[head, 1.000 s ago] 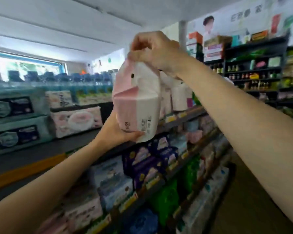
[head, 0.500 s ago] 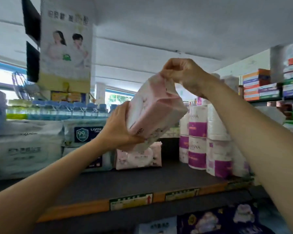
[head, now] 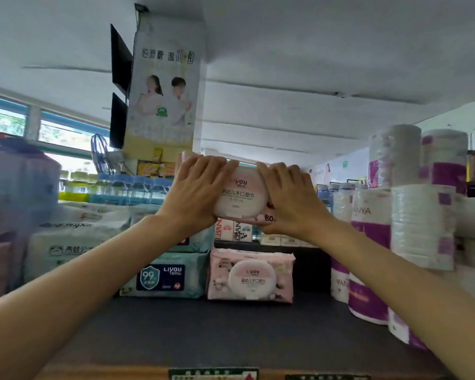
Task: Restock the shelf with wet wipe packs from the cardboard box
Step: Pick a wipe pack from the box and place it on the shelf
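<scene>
**Pink wipes pack held up over the top shelf, both hands on it**

So the person had a pink wet wipe pack (head: 241,193) up in the air with its white round lid facing the camera. The left hand (head: 197,191) covered the pack's 9 o'clock end, fingers laid over the top edge, and the right hand (head: 291,197) did the same at the 3 o'clock end. Both had a proper grip on it, fingers wrapped over the ends.

The pack hung above the dark shelf (head: 231,327), not touching it. Straight down at 6 o'clock from it stood a matching pink pack (head: 251,274) on the shelf, with a blue wipes pack (head: 166,275) just beside that one at its 9 o'clock. Off at 3 o'clock were stacked toilet paper rolls (head: 420,215) in purple and white wrap.
</scene>
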Available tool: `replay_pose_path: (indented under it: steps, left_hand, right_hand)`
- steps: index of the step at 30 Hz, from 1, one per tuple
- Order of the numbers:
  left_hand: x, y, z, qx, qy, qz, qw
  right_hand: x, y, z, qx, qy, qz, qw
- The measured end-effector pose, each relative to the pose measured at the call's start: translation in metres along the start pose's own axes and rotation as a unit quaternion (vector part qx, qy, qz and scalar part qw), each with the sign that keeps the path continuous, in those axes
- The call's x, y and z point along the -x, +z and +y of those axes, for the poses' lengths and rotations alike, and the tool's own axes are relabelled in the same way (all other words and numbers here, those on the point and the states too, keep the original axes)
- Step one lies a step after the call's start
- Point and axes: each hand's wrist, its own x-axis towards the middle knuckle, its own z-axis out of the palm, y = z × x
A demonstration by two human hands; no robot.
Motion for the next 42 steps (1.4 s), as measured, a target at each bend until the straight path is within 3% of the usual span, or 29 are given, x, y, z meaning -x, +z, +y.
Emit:
replay_pose_path:
  steps: [6, 12, 18, 21, 25, 28, 35, 39, 42]
  left_hand:
    - [0.001, 0.022, 0.018, -0.037, -0.017, -0.089, 0.995]
    - [0.014, 0.073, 0.05, -0.049, -0.033, -0.208, 0.976]
    - [0.026, 0.102, 0.053, -0.078, -0.039, -0.25, 0.964]
    - [0.018, 0.097, 0.057, -0.073, -0.043, -0.327, 0.941]
    - [0.008, 0.085, 0.061, -0.073, -0.06, -0.377, 0.922]
    - [0.008, 0.054, 0.06, -0.039, -0.05, -0.402, 0.913]
    - [0.004, -0.051, 0.103, 0.205, 0.037, -0.293, 0.933]
    - [0.027, -0.108, 0.187, 0.309, 0.189, -0.265, 0.894]
    - [0.052, -0.166, 0.263, 0.396, 0.291, -0.267, 0.829]
  right_hand:
    - [0.003, 0.036, 0.03, 0.042, -0.002, 0.014, 0.999]
    - [0.021, 0.088, 0.038, 0.069, 0.004, -0.056, 0.996]
    - [0.028, 0.135, 0.029, 0.073, 0.009, -0.145, 0.987]
    - [0.023, 0.13, 0.029, 0.054, 0.006, -0.189, 0.98]
    - [0.019, 0.098, 0.034, 0.031, 0.011, -0.282, 0.959]
    - [0.032, 0.064, 0.027, 0.051, 0.072, -0.275, 0.957]
    - [0.103, -0.064, -0.003, 0.098, 0.201, -0.264, 0.938]
    - [0.195, -0.157, -0.036, 0.129, 0.273, -0.379, 0.875]
    - [0.285, -0.243, -0.062, 0.115, 0.353, -0.483, 0.793]
